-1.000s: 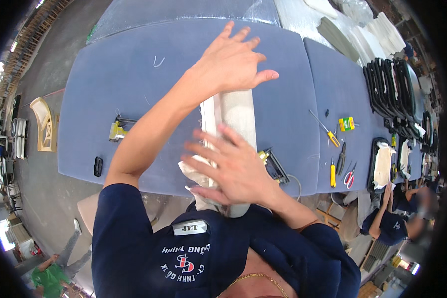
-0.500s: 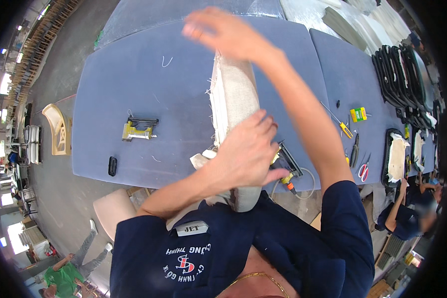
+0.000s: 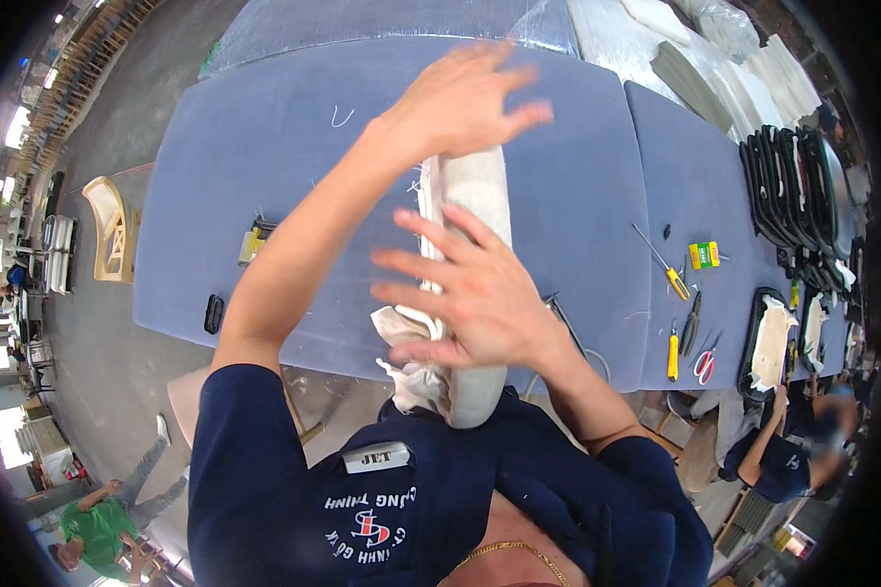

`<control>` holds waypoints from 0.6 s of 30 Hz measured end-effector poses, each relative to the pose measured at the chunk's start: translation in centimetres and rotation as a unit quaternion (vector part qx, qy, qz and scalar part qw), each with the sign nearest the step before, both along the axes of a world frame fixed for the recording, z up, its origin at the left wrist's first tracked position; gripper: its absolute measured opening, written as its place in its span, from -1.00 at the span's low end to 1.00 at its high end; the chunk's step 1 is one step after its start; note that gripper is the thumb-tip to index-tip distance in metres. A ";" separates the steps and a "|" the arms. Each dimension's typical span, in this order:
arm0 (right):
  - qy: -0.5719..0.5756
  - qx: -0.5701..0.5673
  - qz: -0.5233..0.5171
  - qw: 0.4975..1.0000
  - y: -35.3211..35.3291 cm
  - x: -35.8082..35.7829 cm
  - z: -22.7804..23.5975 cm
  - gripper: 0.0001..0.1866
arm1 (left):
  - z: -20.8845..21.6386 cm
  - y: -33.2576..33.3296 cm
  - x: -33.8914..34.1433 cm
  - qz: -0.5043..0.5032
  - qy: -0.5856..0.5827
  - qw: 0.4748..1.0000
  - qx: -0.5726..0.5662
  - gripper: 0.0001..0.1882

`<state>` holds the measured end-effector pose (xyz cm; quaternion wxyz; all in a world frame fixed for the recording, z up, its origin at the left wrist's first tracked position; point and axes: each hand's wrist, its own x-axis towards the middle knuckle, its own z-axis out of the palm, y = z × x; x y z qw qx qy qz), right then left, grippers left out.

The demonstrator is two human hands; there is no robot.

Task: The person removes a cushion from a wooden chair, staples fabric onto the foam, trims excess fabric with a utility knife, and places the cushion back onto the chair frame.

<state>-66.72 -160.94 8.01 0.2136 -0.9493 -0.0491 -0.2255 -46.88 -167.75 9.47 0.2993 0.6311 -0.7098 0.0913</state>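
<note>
Around the beige cushion (image 3: 485,186) run blue surface (image 3: 578,215) and grey floor (image 3: 98,357), left hand (image 3: 463,106) and right hand (image 3: 477,301) fanned open over the cushion.

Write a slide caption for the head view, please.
Left hand farther, right hand nearer, both open over a beige fabric-covered piece at a blue table.

The long beige fabric-covered piece (image 3: 485,186) lay from twelve to six o'clock, its nine-o'clock edge frayed, loose cloth (image 3: 416,383) bunched toward seven.

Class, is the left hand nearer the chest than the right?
No: the right hand is nearer, the left hand by the far end of the beige piece.
</note>
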 end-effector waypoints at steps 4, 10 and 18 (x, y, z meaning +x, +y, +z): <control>-0.096 0.415 0.010 0.905 2.9 -7.8 -6.3 -0.49 | -0.9 2.9 -3.6 -0.034 -0.189 0.980 0.058 -0.36; 0.143 0.348 -0.469 0.799 3.3 -21.0 -27.6 -0.28 | -1.1 9.8 -8.3 -0.141 -0.101 0.980 0.101 -0.37; 0.171 0.218 -0.393 0.877 0.6 -23.9 -31.5 -0.25 | -2.2 13.3 -13.0 -0.161 -0.043 0.977 0.134 -0.36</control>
